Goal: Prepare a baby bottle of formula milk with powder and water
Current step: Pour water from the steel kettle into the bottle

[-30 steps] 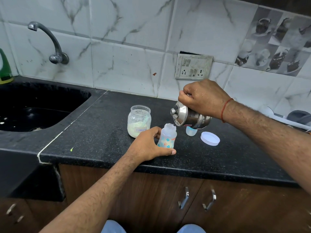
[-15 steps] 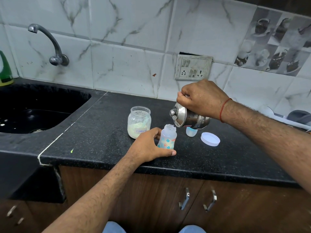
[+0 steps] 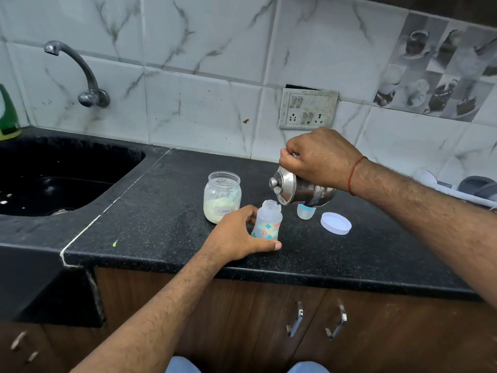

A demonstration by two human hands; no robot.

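A small clear baby bottle (image 3: 267, 223) with printed flowers stands open on the black counter (image 3: 161, 216). My left hand (image 3: 236, 236) is wrapped around its lower part. My right hand (image 3: 320, 157) grips a steel kettle (image 3: 298, 191) by its top and holds it tipped far to the left, its rim right over the bottle's mouth. An open jar (image 3: 222, 196) labelled Formula, part full of pale powder, stands just left of the bottle. The bottle's teat cap (image 3: 305, 211) stands behind the kettle, partly hidden.
A white round lid (image 3: 335, 223) lies flat to the right of the bottle. A black sink (image 3: 53, 181) with a wall tap (image 3: 86, 76) fills the left side. A switchboard (image 3: 308, 109) sits on the tiled wall. Cabinet doors with handles (image 3: 295, 319) are below the counter.
The kettle has dipped slightly lower and closer to the bottle's mouth. My left hand and the bottle have stayed in place.
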